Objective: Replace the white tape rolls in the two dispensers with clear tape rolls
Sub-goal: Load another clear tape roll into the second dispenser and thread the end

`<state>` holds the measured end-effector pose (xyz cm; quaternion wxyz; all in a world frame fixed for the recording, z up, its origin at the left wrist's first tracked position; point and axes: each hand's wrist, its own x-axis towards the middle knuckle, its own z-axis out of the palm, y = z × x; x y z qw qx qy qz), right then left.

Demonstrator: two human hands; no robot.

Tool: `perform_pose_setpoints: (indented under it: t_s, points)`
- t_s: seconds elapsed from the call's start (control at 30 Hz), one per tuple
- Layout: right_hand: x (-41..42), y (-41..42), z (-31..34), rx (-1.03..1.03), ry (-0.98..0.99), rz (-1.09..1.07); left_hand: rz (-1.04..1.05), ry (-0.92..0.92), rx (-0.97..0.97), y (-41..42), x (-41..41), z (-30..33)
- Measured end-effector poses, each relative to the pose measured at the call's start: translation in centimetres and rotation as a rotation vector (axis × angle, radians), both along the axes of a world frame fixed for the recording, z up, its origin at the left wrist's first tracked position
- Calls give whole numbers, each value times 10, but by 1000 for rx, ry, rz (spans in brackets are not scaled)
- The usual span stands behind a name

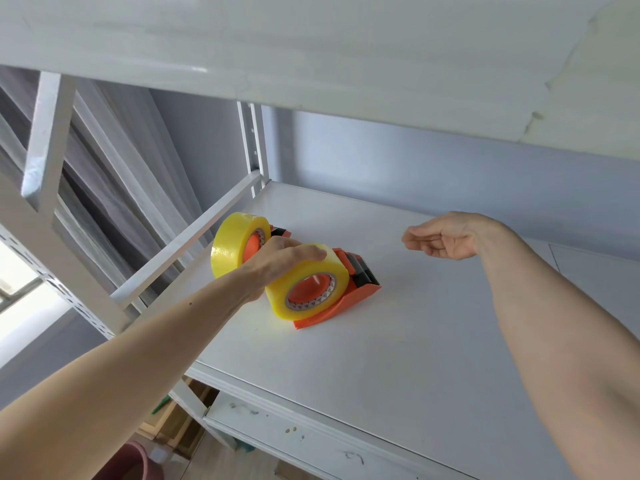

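Note:
Two orange tape dispensers stand on a white shelf (398, 341), each loaded with a yellowish clear tape roll. The near dispenser (356, 289) carries the near roll (277, 299), lying tilted on its side. My left hand (277, 265) rests on top of that roll, fingers wrapped over its edge. The far dispenser (278, 232) with the far roll (228, 251) stands just behind my left hand, mostly hidden by its roll. My right hand (446, 235) hovers above the shelf to the right, holding nothing, fingers loosely curled.
An upper shelf board (311, 46) hangs close overhead. White rack posts (254, 140) and a side rail (187, 244) bound the shelf at the left. A lower shelf (311, 441) and a pink bucket (131, 462) sit below.

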<state>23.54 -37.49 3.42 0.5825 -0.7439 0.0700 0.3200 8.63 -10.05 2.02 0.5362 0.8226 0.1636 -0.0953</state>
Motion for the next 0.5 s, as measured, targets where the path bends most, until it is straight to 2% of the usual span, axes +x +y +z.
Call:
perform_pose_setpoints:
  t_s: [0.27,0.5]
  points:
    - [5,18,-13,-34,-51,-191,15,-64,-73,-3,-8,-4]
    - [9,31,-27,-206,-274,-289,21,-92,-141,-4,-12,-8]
